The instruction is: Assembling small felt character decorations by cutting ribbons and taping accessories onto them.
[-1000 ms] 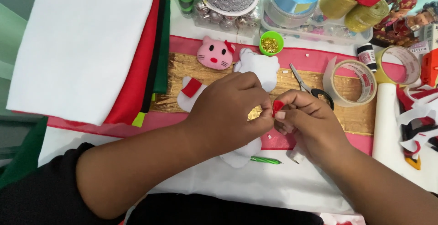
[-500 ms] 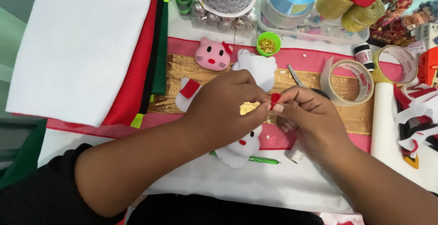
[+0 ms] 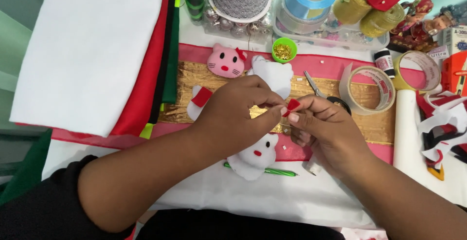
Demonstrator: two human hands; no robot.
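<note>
table white-covered | pale green surface at left | bright even light

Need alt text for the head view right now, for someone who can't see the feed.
Two bare hands meet over a craft table: the left hand and right hand pinch a small red felt piece between their fingertips. Under them lies a white stuffed cat face on a green pen. A pink cat face, scissors and tape rolls lie beyond.

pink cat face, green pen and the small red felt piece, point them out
pink cat face [image 3: 225,62], head view, middle of the face
green pen [image 3: 279,172], head view, on its barrel
small red felt piece [image 3: 293,105], head view, its centre, pinched between fingertips
</note>
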